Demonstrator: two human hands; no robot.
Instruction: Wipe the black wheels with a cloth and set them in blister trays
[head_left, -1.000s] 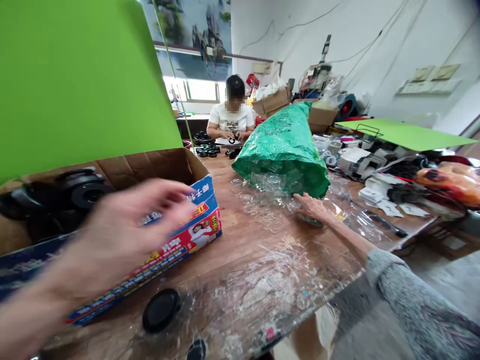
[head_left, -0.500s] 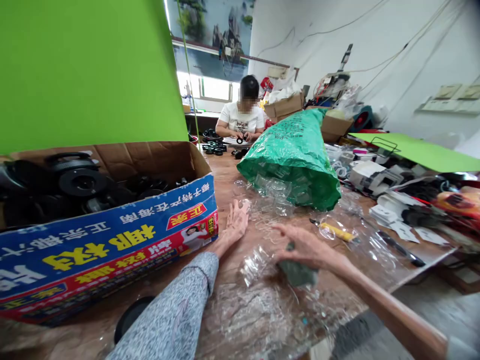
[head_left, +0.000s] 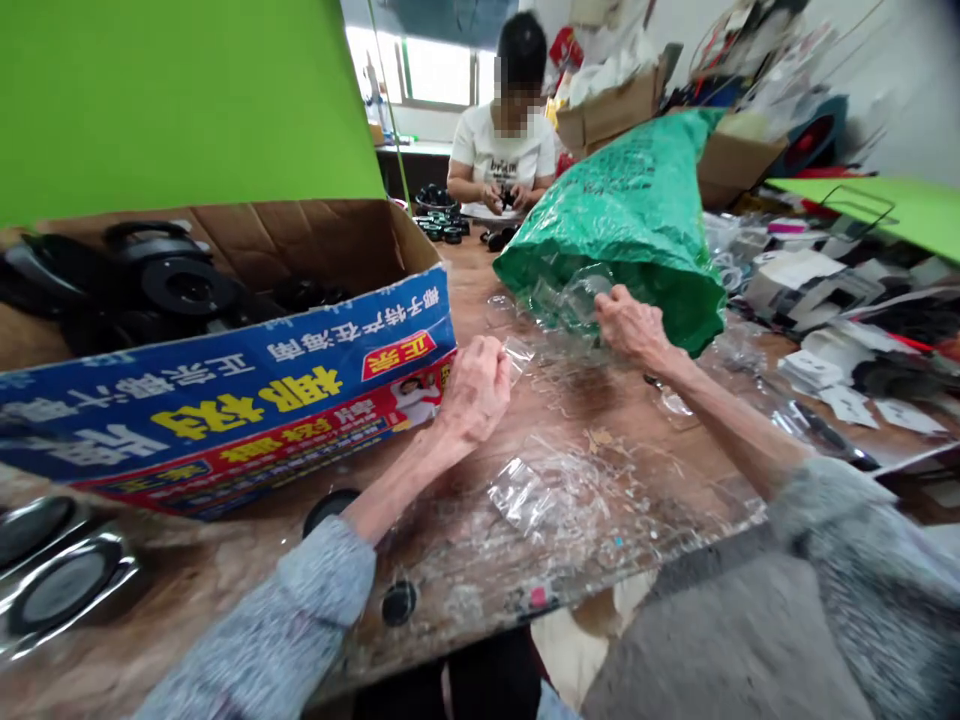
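Observation:
My left hand point(head_left: 476, 387) is closed in a fist on the wooden table point(head_left: 225, 585), pinching the edge of a small clear plastic bag point(head_left: 519, 352). My right hand point(head_left: 631, 325) reaches into the mouth of the big green plastic sack point(head_left: 637, 210), its fingers curled on clear plastic bags point(head_left: 570, 298) that spill out of it. Both arms wear grey sleeves. More clear bags point(head_left: 547, 495) lie loose on the table between my arms.
A printed cardboard box point(head_left: 240, 380) full of black round parts point(head_left: 180, 290) stands left, under a green board point(head_left: 172, 100). Black caps point(head_left: 64, 585) lie front left. A person point(head_left: 504, 140) sits at the far end handling black parts. Clutter point(head_left: 832, 290) covers the right side.
My left hand went from flat on the table to a fist on a clear bag. My right hand moved from the table's middle up to the green sack's mouth. The view tilted down.

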